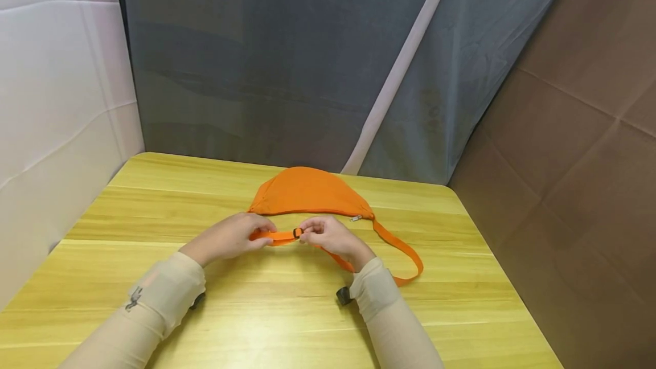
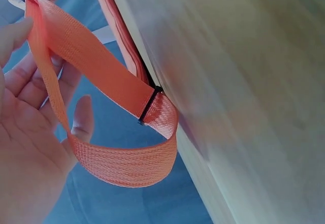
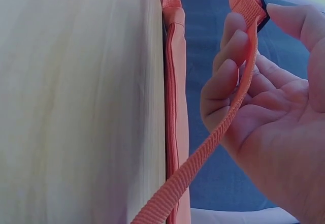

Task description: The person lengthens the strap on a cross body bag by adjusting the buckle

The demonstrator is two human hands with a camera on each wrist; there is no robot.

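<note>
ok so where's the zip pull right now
In the head view, the zip pull sits at the near edge of the bag, toward its right end, near the strap and just beyond the right hand.

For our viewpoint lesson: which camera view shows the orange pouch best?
The head view: the orange pouch shows nearly its whole curved outline. The left wrist view catches only a narrow strip; the right wrist view sees it edge-on, partly behind the strap.

In front of the orange bag (image 1: 310, 192) on the desk (image 1: 266, 323), the left hand (image 1: 233, 236) and right hand (image 1: 332, 238) hold its strap (image 1: 281, 237).
</note>
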